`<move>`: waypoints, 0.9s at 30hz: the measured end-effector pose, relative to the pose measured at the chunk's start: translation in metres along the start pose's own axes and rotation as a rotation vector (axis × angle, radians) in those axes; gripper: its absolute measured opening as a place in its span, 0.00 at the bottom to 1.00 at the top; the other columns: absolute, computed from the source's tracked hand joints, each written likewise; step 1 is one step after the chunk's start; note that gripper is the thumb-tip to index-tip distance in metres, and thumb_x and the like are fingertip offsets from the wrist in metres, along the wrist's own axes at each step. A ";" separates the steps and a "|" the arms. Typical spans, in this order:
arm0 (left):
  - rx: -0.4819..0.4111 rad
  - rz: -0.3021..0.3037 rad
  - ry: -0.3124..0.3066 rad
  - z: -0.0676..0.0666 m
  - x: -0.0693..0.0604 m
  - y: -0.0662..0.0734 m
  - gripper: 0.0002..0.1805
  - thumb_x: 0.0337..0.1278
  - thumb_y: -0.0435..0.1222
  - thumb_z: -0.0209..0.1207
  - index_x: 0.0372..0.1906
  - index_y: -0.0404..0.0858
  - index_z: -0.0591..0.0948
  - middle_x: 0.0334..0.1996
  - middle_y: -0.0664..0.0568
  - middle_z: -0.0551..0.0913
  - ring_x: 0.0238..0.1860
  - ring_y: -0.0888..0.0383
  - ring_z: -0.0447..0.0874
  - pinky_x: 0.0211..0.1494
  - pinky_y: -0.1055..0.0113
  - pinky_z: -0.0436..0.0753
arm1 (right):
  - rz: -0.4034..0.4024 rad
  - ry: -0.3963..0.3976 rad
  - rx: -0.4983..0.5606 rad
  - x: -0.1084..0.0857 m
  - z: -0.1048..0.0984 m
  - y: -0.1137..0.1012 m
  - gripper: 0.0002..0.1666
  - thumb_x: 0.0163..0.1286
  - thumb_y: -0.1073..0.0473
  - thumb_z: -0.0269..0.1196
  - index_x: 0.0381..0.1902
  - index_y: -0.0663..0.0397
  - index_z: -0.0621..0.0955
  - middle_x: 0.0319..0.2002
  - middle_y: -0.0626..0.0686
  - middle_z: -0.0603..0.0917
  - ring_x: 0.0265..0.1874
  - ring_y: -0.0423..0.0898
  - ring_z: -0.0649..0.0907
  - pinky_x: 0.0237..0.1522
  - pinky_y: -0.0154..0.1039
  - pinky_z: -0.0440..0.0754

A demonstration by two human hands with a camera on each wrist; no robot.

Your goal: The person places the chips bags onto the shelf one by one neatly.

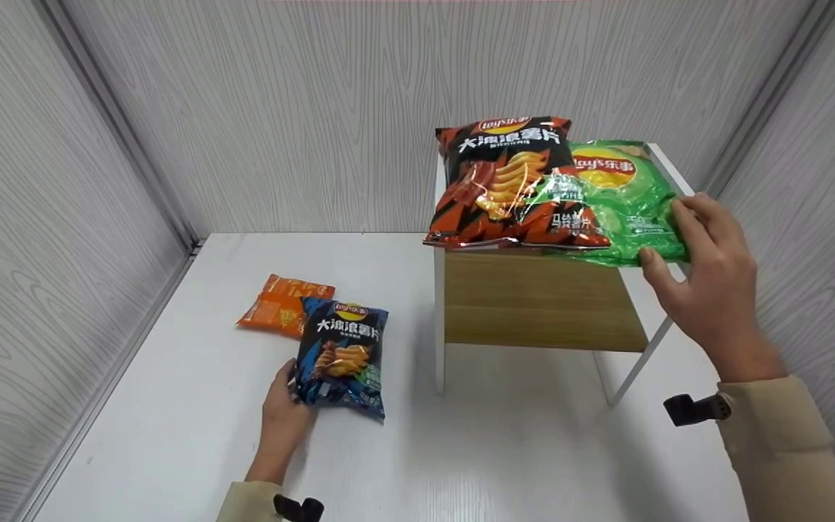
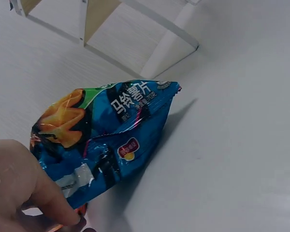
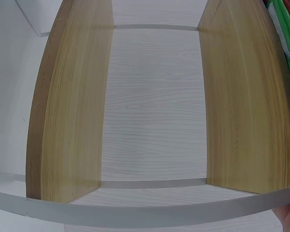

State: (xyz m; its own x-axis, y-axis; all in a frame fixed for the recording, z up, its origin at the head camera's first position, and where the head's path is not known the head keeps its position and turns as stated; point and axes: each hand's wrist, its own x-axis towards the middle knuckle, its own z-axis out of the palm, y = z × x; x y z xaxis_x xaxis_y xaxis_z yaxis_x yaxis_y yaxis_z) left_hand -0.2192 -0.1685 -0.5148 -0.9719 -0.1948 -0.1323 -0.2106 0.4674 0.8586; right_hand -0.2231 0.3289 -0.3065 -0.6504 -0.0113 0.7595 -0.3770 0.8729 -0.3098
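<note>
My left hand [image 1: 287, 406] grips the lower left side of a blue and black Lay's potato chip bag [image 1: 341, 355], some fingers hidden behind it. In the left wrist view, the blue bag [image 2: 111, 135] is tilted above the white surface. At the right, my right hand [image 1: 715, 275] holds the right-hand corner of a green Lay's chip bag [image 1: 631, 196] on top of a small shelf, thumb at the front edge and fingers at the side. A red and black chip bag [image 1: 512, 181] lies beside it, overlapping its left part. Only a sliver of the green bag [image 3: 285, 43] shows in the right wrist view.
An orange snack bag [image 1: 283, 308] lies on the white surface [image 1: 171, 406], partly covered by the blue bag. The shelf has white metal legs [image 1: 440, 326] and a wooden lower board [image 1: 541, 301]. Wood-grain panels [image 1: 280, 109] enclose the back and sides.
</note>
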 end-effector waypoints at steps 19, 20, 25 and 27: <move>0.383 0.543 0.175 0.005 -0.003 0.044 0.32 0.68 0.40 0.57 0.74 0.40 0.63 0.77 0.44 0.56 0.78 0.44 0.51 0.77 0.44 0.61 | -0.014 0.001 0.001 0.001 0.000 0.002 0.39 0.61 0.50 0.63 0.67 0.64 0.73 0.65 0.63 0.73 0.67 0.58 0.71 0.62 0.64 0.72; 0.434 0.568 0.165 0.006 -0.002 0.045 0.34 0.67 0.41 0.58 0.74 0.41 0.63 0.77 0.45 0.56 0.78 0.43 0.50 0.77 0.43 0.60 | -0.013 0.001 0.001 0.001 0.000 0.003 0.39 0.60 0.50 0.63 0.67 0.64 0.73 0.65 0.63 0.73 0.67 0.58 0.71 0.62 0.64 0.72; 0.610 0.669 0.107 0.006 0.005 0.048 0.36 0.65 0.47 0.60 0.75 0.44 0.63 0.78 0.45 0.56 0.79 0.42 0.48 0.78 0.42 0.55 | -0.006 -0.004 -0.007 0.001 0.000 0.003 0.39 0.61 0.49 0.63 0.67 0.63 0.73 0.65 0.62 0.73 0.67 0.58 0.70 0.62 0.64 0.72; 0.668 0.703 0.072 0.006 0.007 0.048 0.38 0.63 0.50 0.62 0.75 0.45 0.63 0.77 0.45 0.57 0.79 0.42 0.49 0.79 0.43 0.54 | -0.004 -0.003 -0.009 0.001 0.000 0.003 0.39 0.61 0.49 0.62 0.67 0.63 0.73 0.65 0.62 0.73 0.67 0.58 0.70 0.63 0.63 0.72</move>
State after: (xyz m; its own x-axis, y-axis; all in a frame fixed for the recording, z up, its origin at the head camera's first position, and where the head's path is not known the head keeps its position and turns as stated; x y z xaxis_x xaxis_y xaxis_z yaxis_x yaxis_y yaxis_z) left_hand -0.2372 -0.1425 -0.4774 -0.8945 0.2738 0.3533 0.3775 0.8860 0.2693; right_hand -0.2247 0.3310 -0.3066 -0.6509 -0.0161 0.7590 -0.3732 0.8774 -0.3015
